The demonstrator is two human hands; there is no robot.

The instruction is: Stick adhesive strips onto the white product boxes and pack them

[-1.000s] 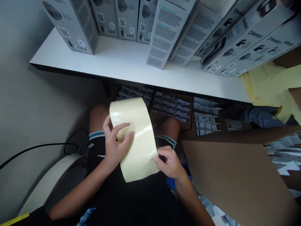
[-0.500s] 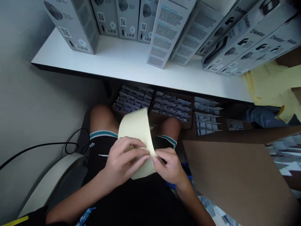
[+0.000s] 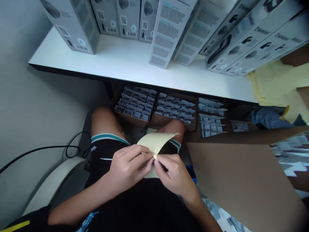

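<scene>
A pale yellow sheet of paper [image 3: 156, 141] is pinched between my two hands above my lap, its upper part curling over to the right. My left hand [image 3: 131, 164] grips it from the left with bent fingers. From the right, my right hand [image 3: 170, 172] pinches its edge between thumb and fingers. The fingertips of both hands nearly meet at the pinched spot. The lower part of the sheet hangs behind my fingers and is partly hidden.
Grey printed boxes [image 3: 166, 32] stand on a white table [image 3: 116, 61] ahead. Under it, cartons [image 3: 135, 120] hold rows of folded boxes. A large brown carton [image 3: 236, 177] is at my right, yellow material [image 3: 277, 83] behind it. A black cable [image 3: 43, 147] lies left.
The yellow sheet has dropped lower, and its top now bends over to the right rather than standing up. My right hand has shifted slightly left, closer to my left fingertips.
</scene>
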